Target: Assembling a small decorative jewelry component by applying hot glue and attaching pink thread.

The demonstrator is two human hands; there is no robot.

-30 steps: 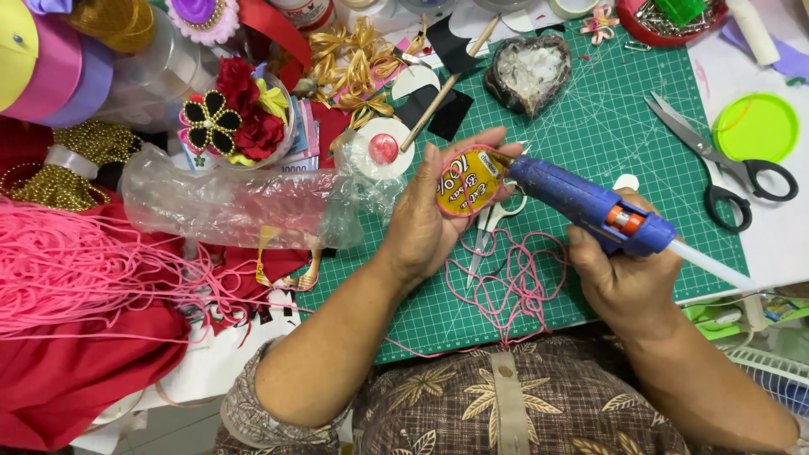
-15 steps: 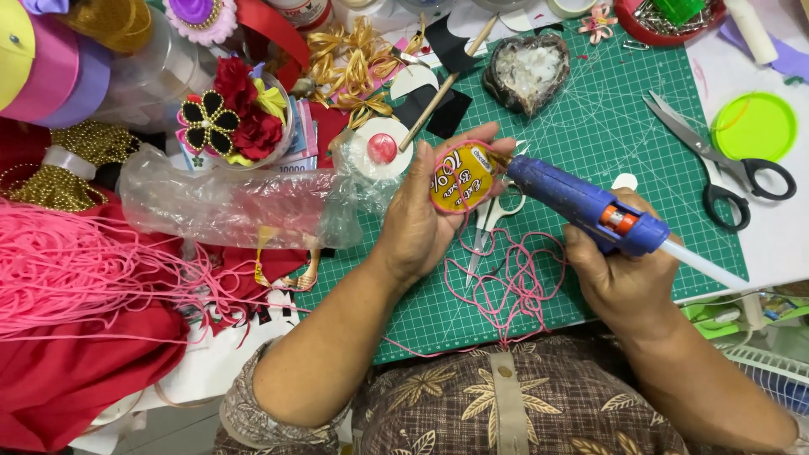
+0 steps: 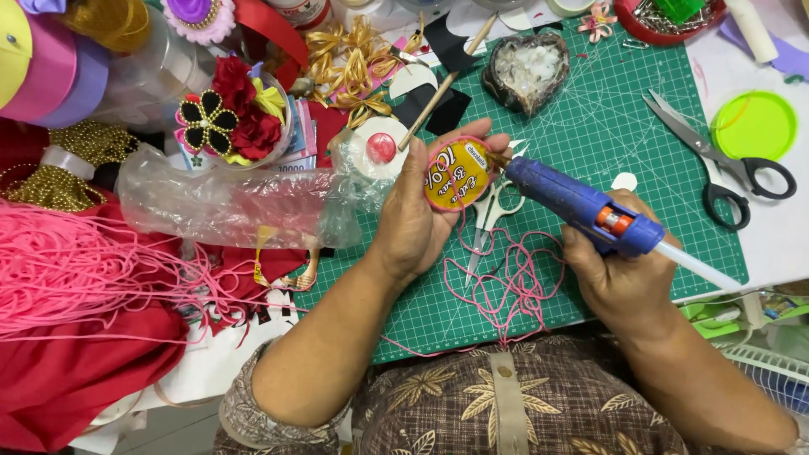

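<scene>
Pressing the nozzle of the blue glue gun (image 3: 581,206) right up against the rim of the round yellow disc (image 3: 456,173), the right hand (image 3: 628,282) had its fingers clenched round the gun's handle, while the left hand (image 3: 417,223) gripped the disc upright between thumb and fingers above the green cutting mat (image 3: 624,143). Compared with the earlier frames, the gun tip sat closer in, now touching the disc's pink-edged right side instead of just beside it, and the disc was tilted slightly more toward the camera; judged from that, glue was being laid along the edge where the pink cord (image 3: 506,286) trim goes, so the edging step looked underway, not finished. The loose cord lay in the same tangle on the mat below the hands, and the small white-handled scissors (image 3: 487,215) under the disc had not moved. Larger black-handled scissors (image 3: 725,164) stayed on the right of the mat, near the lime green lid (image 3: 752,125) on the worktop. The heart-shaped dish (image 3: 527,72) stayed at the top of the mat, well apart from the hands. The crumpled clear plastic bag (image 3: 236,206) and the big bundle of pink string (image 3: 76,270) were unchanged on the left. Whether the trigger was squeezed could not be told.
</scene>
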